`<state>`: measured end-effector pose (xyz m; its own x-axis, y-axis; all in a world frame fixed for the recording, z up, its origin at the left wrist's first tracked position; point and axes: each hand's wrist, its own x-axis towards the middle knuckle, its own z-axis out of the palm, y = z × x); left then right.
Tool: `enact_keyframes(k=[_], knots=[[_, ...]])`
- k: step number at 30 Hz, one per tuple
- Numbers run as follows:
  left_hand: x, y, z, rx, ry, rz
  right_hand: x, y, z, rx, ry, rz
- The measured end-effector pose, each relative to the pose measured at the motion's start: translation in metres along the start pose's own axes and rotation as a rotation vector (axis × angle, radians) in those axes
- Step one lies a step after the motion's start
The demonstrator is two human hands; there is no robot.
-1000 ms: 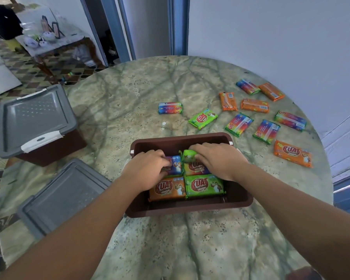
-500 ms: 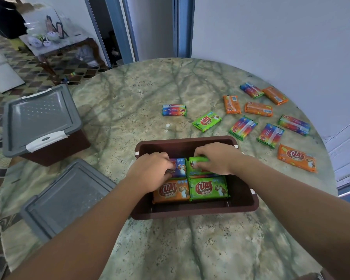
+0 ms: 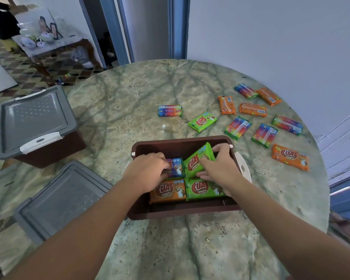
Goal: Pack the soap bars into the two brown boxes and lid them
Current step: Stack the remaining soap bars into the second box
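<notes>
An open brown box [image 3: 182,214] stands on the marble table in front of me. Inside lie an orange soap bar [image 3: 168,191], a green soap bar [image 3: 204,188] and a blue soap bar [image 3: 175,167]. My right hand [image 3: 220,168] grips a second green soap bar [image 3: 198,158], tilted up with its far end raised. My left hand [image 3: 148,171] rests on the blue bar with fingers curled at its edge. Several loose soap bars [image 3: 238,128] lie on the table to the far right.
A second brown box with a grey lid [image 3: 34,122] clipped on sits at the table's left edge. A loose grey lid [image 3: 59,201] lies at the near left. The round table edge [image 3: 319,178] curves on the right, close to the wall.
My right hand has lifted the far end of the green bar, which lay flatter in the box before. The left hand stays on the blue bar.
</notes>
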<state>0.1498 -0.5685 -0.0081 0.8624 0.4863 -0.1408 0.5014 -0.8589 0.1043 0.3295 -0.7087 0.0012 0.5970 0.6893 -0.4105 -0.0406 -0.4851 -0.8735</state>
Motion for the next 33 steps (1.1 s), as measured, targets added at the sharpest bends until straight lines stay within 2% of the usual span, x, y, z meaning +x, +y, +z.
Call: enact_keyframes(k=[3,7,9,11,16,19,22,24,25,27,28,30,33], knots=[[0.0,0.0,0.0,0.002,-0.006,-0.006,0.003,0.01,0.007,0.275,-0.018,0.168],[0.0,0.0,0.0,0.009,-0.003,0.001,0.011,0.016,0.011,0.321,0.011,0.205],[0.0,0.0,-0.001,0.021,-0.01,0.009,0.016,0.02,0.008,0.113,0.071,0.166],[-0.001,0.001,-0.002,0.03,-0.012,0.014,0.016,0.021,0.005,-0.233,0.112,0.057],[-0.001,0.001,-0.001,0.05,-0.014,0.027,0.008,0.008,0.004,-0.884,0.126,-0.177],[-0.001,-0.001,0.002,0.06,-0.004,0.019,0.001,-0.006,0.001,-1.091,0.111,-0.228],[-0.002,0.0,0.004,0.006,0.121,-0.026,-0.01,-0.012,-0.009,-1.2,0.23,-0.431],[-0.006,0.002,0.003,-0.026,0.305,-0.123,-0.013,-0.01,-0.02,-1.182,0.386,-0.499],[-0.008,0.002,0.003,-0.006,0.392,-0.197,-0.012,-0.007,-0.026,-1.141,0.437,-0.464],[-0.012,0.002,0.002,0.009,0.503,-0.396,-0.004,0.0,-0.035,-0.972,0.428,-0.264],[-0.013,0.001,0.003,-0.038,0.523,-0.509,0.001,0.005,-0.038,-0.867,0.37,-0.145],[-0.013,0.001,0.002,-0.217,0.483,-0.699,0.012,0.01,-0.043,-0.718,0.244,0.0],[-0.006,-0.006,0.004,-0.431,0.283,-0.801,0.023,0.014,-0.046,-0.585,0.206,-0.017]])
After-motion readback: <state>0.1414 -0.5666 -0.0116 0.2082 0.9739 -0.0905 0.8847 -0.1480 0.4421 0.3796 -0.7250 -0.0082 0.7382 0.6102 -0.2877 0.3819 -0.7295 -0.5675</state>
